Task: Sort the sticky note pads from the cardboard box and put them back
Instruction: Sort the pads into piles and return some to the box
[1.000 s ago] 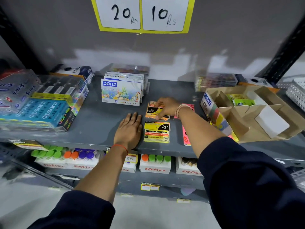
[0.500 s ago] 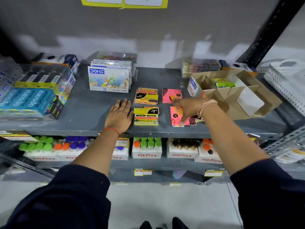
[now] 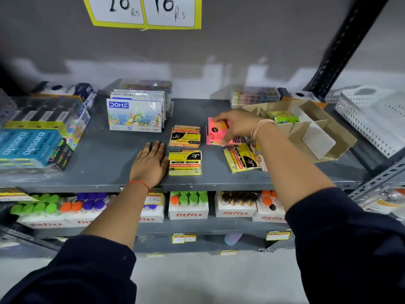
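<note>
On the grey shelf lie sorted sticky note pads. An orange stack sits behind a yellow stack. My left hand rests flat and empty on the shelf, just left of the yellow stack. My right hand grips a pink pad and holds it over the pink pile at the shelf's middle. A yellow pad lies loose below my right wrist. The open cardboard box stands at the right with a green pad in one compartment.
DOMS colour packs stand at the back left. Wrapped Apsara boxes fill the left end. A white perforated basket sits far right beside a black upright post. Fitfizz bottles line the lower shelf.
My right hand moved from the front pink pad up to the back pink pile, carrying a pink pad. A loose yellow pad now shows below the wrist. My left hand stayed put.
</note>
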`<state>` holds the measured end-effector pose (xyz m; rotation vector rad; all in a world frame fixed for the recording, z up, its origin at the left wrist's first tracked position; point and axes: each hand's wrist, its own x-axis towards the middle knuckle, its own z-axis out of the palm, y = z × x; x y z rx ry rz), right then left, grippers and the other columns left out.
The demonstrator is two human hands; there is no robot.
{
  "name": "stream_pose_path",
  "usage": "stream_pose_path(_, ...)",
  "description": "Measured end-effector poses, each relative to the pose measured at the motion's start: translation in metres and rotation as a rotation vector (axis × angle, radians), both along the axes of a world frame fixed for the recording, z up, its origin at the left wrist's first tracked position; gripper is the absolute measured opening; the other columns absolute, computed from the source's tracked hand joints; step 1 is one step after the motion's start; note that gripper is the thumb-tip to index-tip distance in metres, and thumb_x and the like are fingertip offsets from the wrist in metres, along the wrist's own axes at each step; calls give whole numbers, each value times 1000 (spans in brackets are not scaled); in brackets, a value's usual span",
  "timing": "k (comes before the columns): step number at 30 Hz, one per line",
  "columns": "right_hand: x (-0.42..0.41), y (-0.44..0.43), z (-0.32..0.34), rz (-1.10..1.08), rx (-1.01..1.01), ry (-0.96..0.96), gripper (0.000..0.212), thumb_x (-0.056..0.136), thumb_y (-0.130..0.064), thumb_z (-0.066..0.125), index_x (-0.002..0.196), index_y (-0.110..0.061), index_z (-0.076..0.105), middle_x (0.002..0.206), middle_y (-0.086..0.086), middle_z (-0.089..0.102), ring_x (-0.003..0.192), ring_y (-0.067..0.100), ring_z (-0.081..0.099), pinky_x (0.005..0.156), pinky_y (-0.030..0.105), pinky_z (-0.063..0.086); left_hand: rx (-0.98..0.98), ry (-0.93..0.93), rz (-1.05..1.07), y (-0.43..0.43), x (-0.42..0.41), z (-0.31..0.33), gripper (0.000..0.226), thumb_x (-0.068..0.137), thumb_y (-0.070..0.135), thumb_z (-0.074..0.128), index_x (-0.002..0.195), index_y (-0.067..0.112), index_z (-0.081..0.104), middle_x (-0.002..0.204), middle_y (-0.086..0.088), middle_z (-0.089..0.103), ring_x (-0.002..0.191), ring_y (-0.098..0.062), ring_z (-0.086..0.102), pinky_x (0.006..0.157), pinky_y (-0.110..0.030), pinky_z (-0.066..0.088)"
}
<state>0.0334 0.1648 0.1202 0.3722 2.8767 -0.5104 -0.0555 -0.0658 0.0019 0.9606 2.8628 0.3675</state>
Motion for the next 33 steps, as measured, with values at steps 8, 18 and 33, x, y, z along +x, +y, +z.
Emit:
stream_pose_path(8,-46,13,-32,-45,72,-108,73,74,-15,77,139,-15,42,140,9,49,122,28,50,87,25,39,-22,2,9,0,-5,-4,53,99,34,26,147,16,15,159,-2,12,148,-22,6,120,-37,10)
stream_pose_path(18,-23,15,-13,-39,59,-42,86,74,-7,75,146,-15,29,155,5,28,138,26,34,111,32,32,-20,-5,17,1,-2,-1,52,98,30,27,147,16,15,159,-1,13,148,-21,5,121,-36,8)
stream_pose_path(33,58,-32,-60,178,408,-153,63,79,-30,70,135,-14,46,145,8,42,131,31,41,105,43,41,-53,-32,14,0,0,1,55,98,33,27,148,16,13,159,-2,10,148,-23,4,121,-38,7)
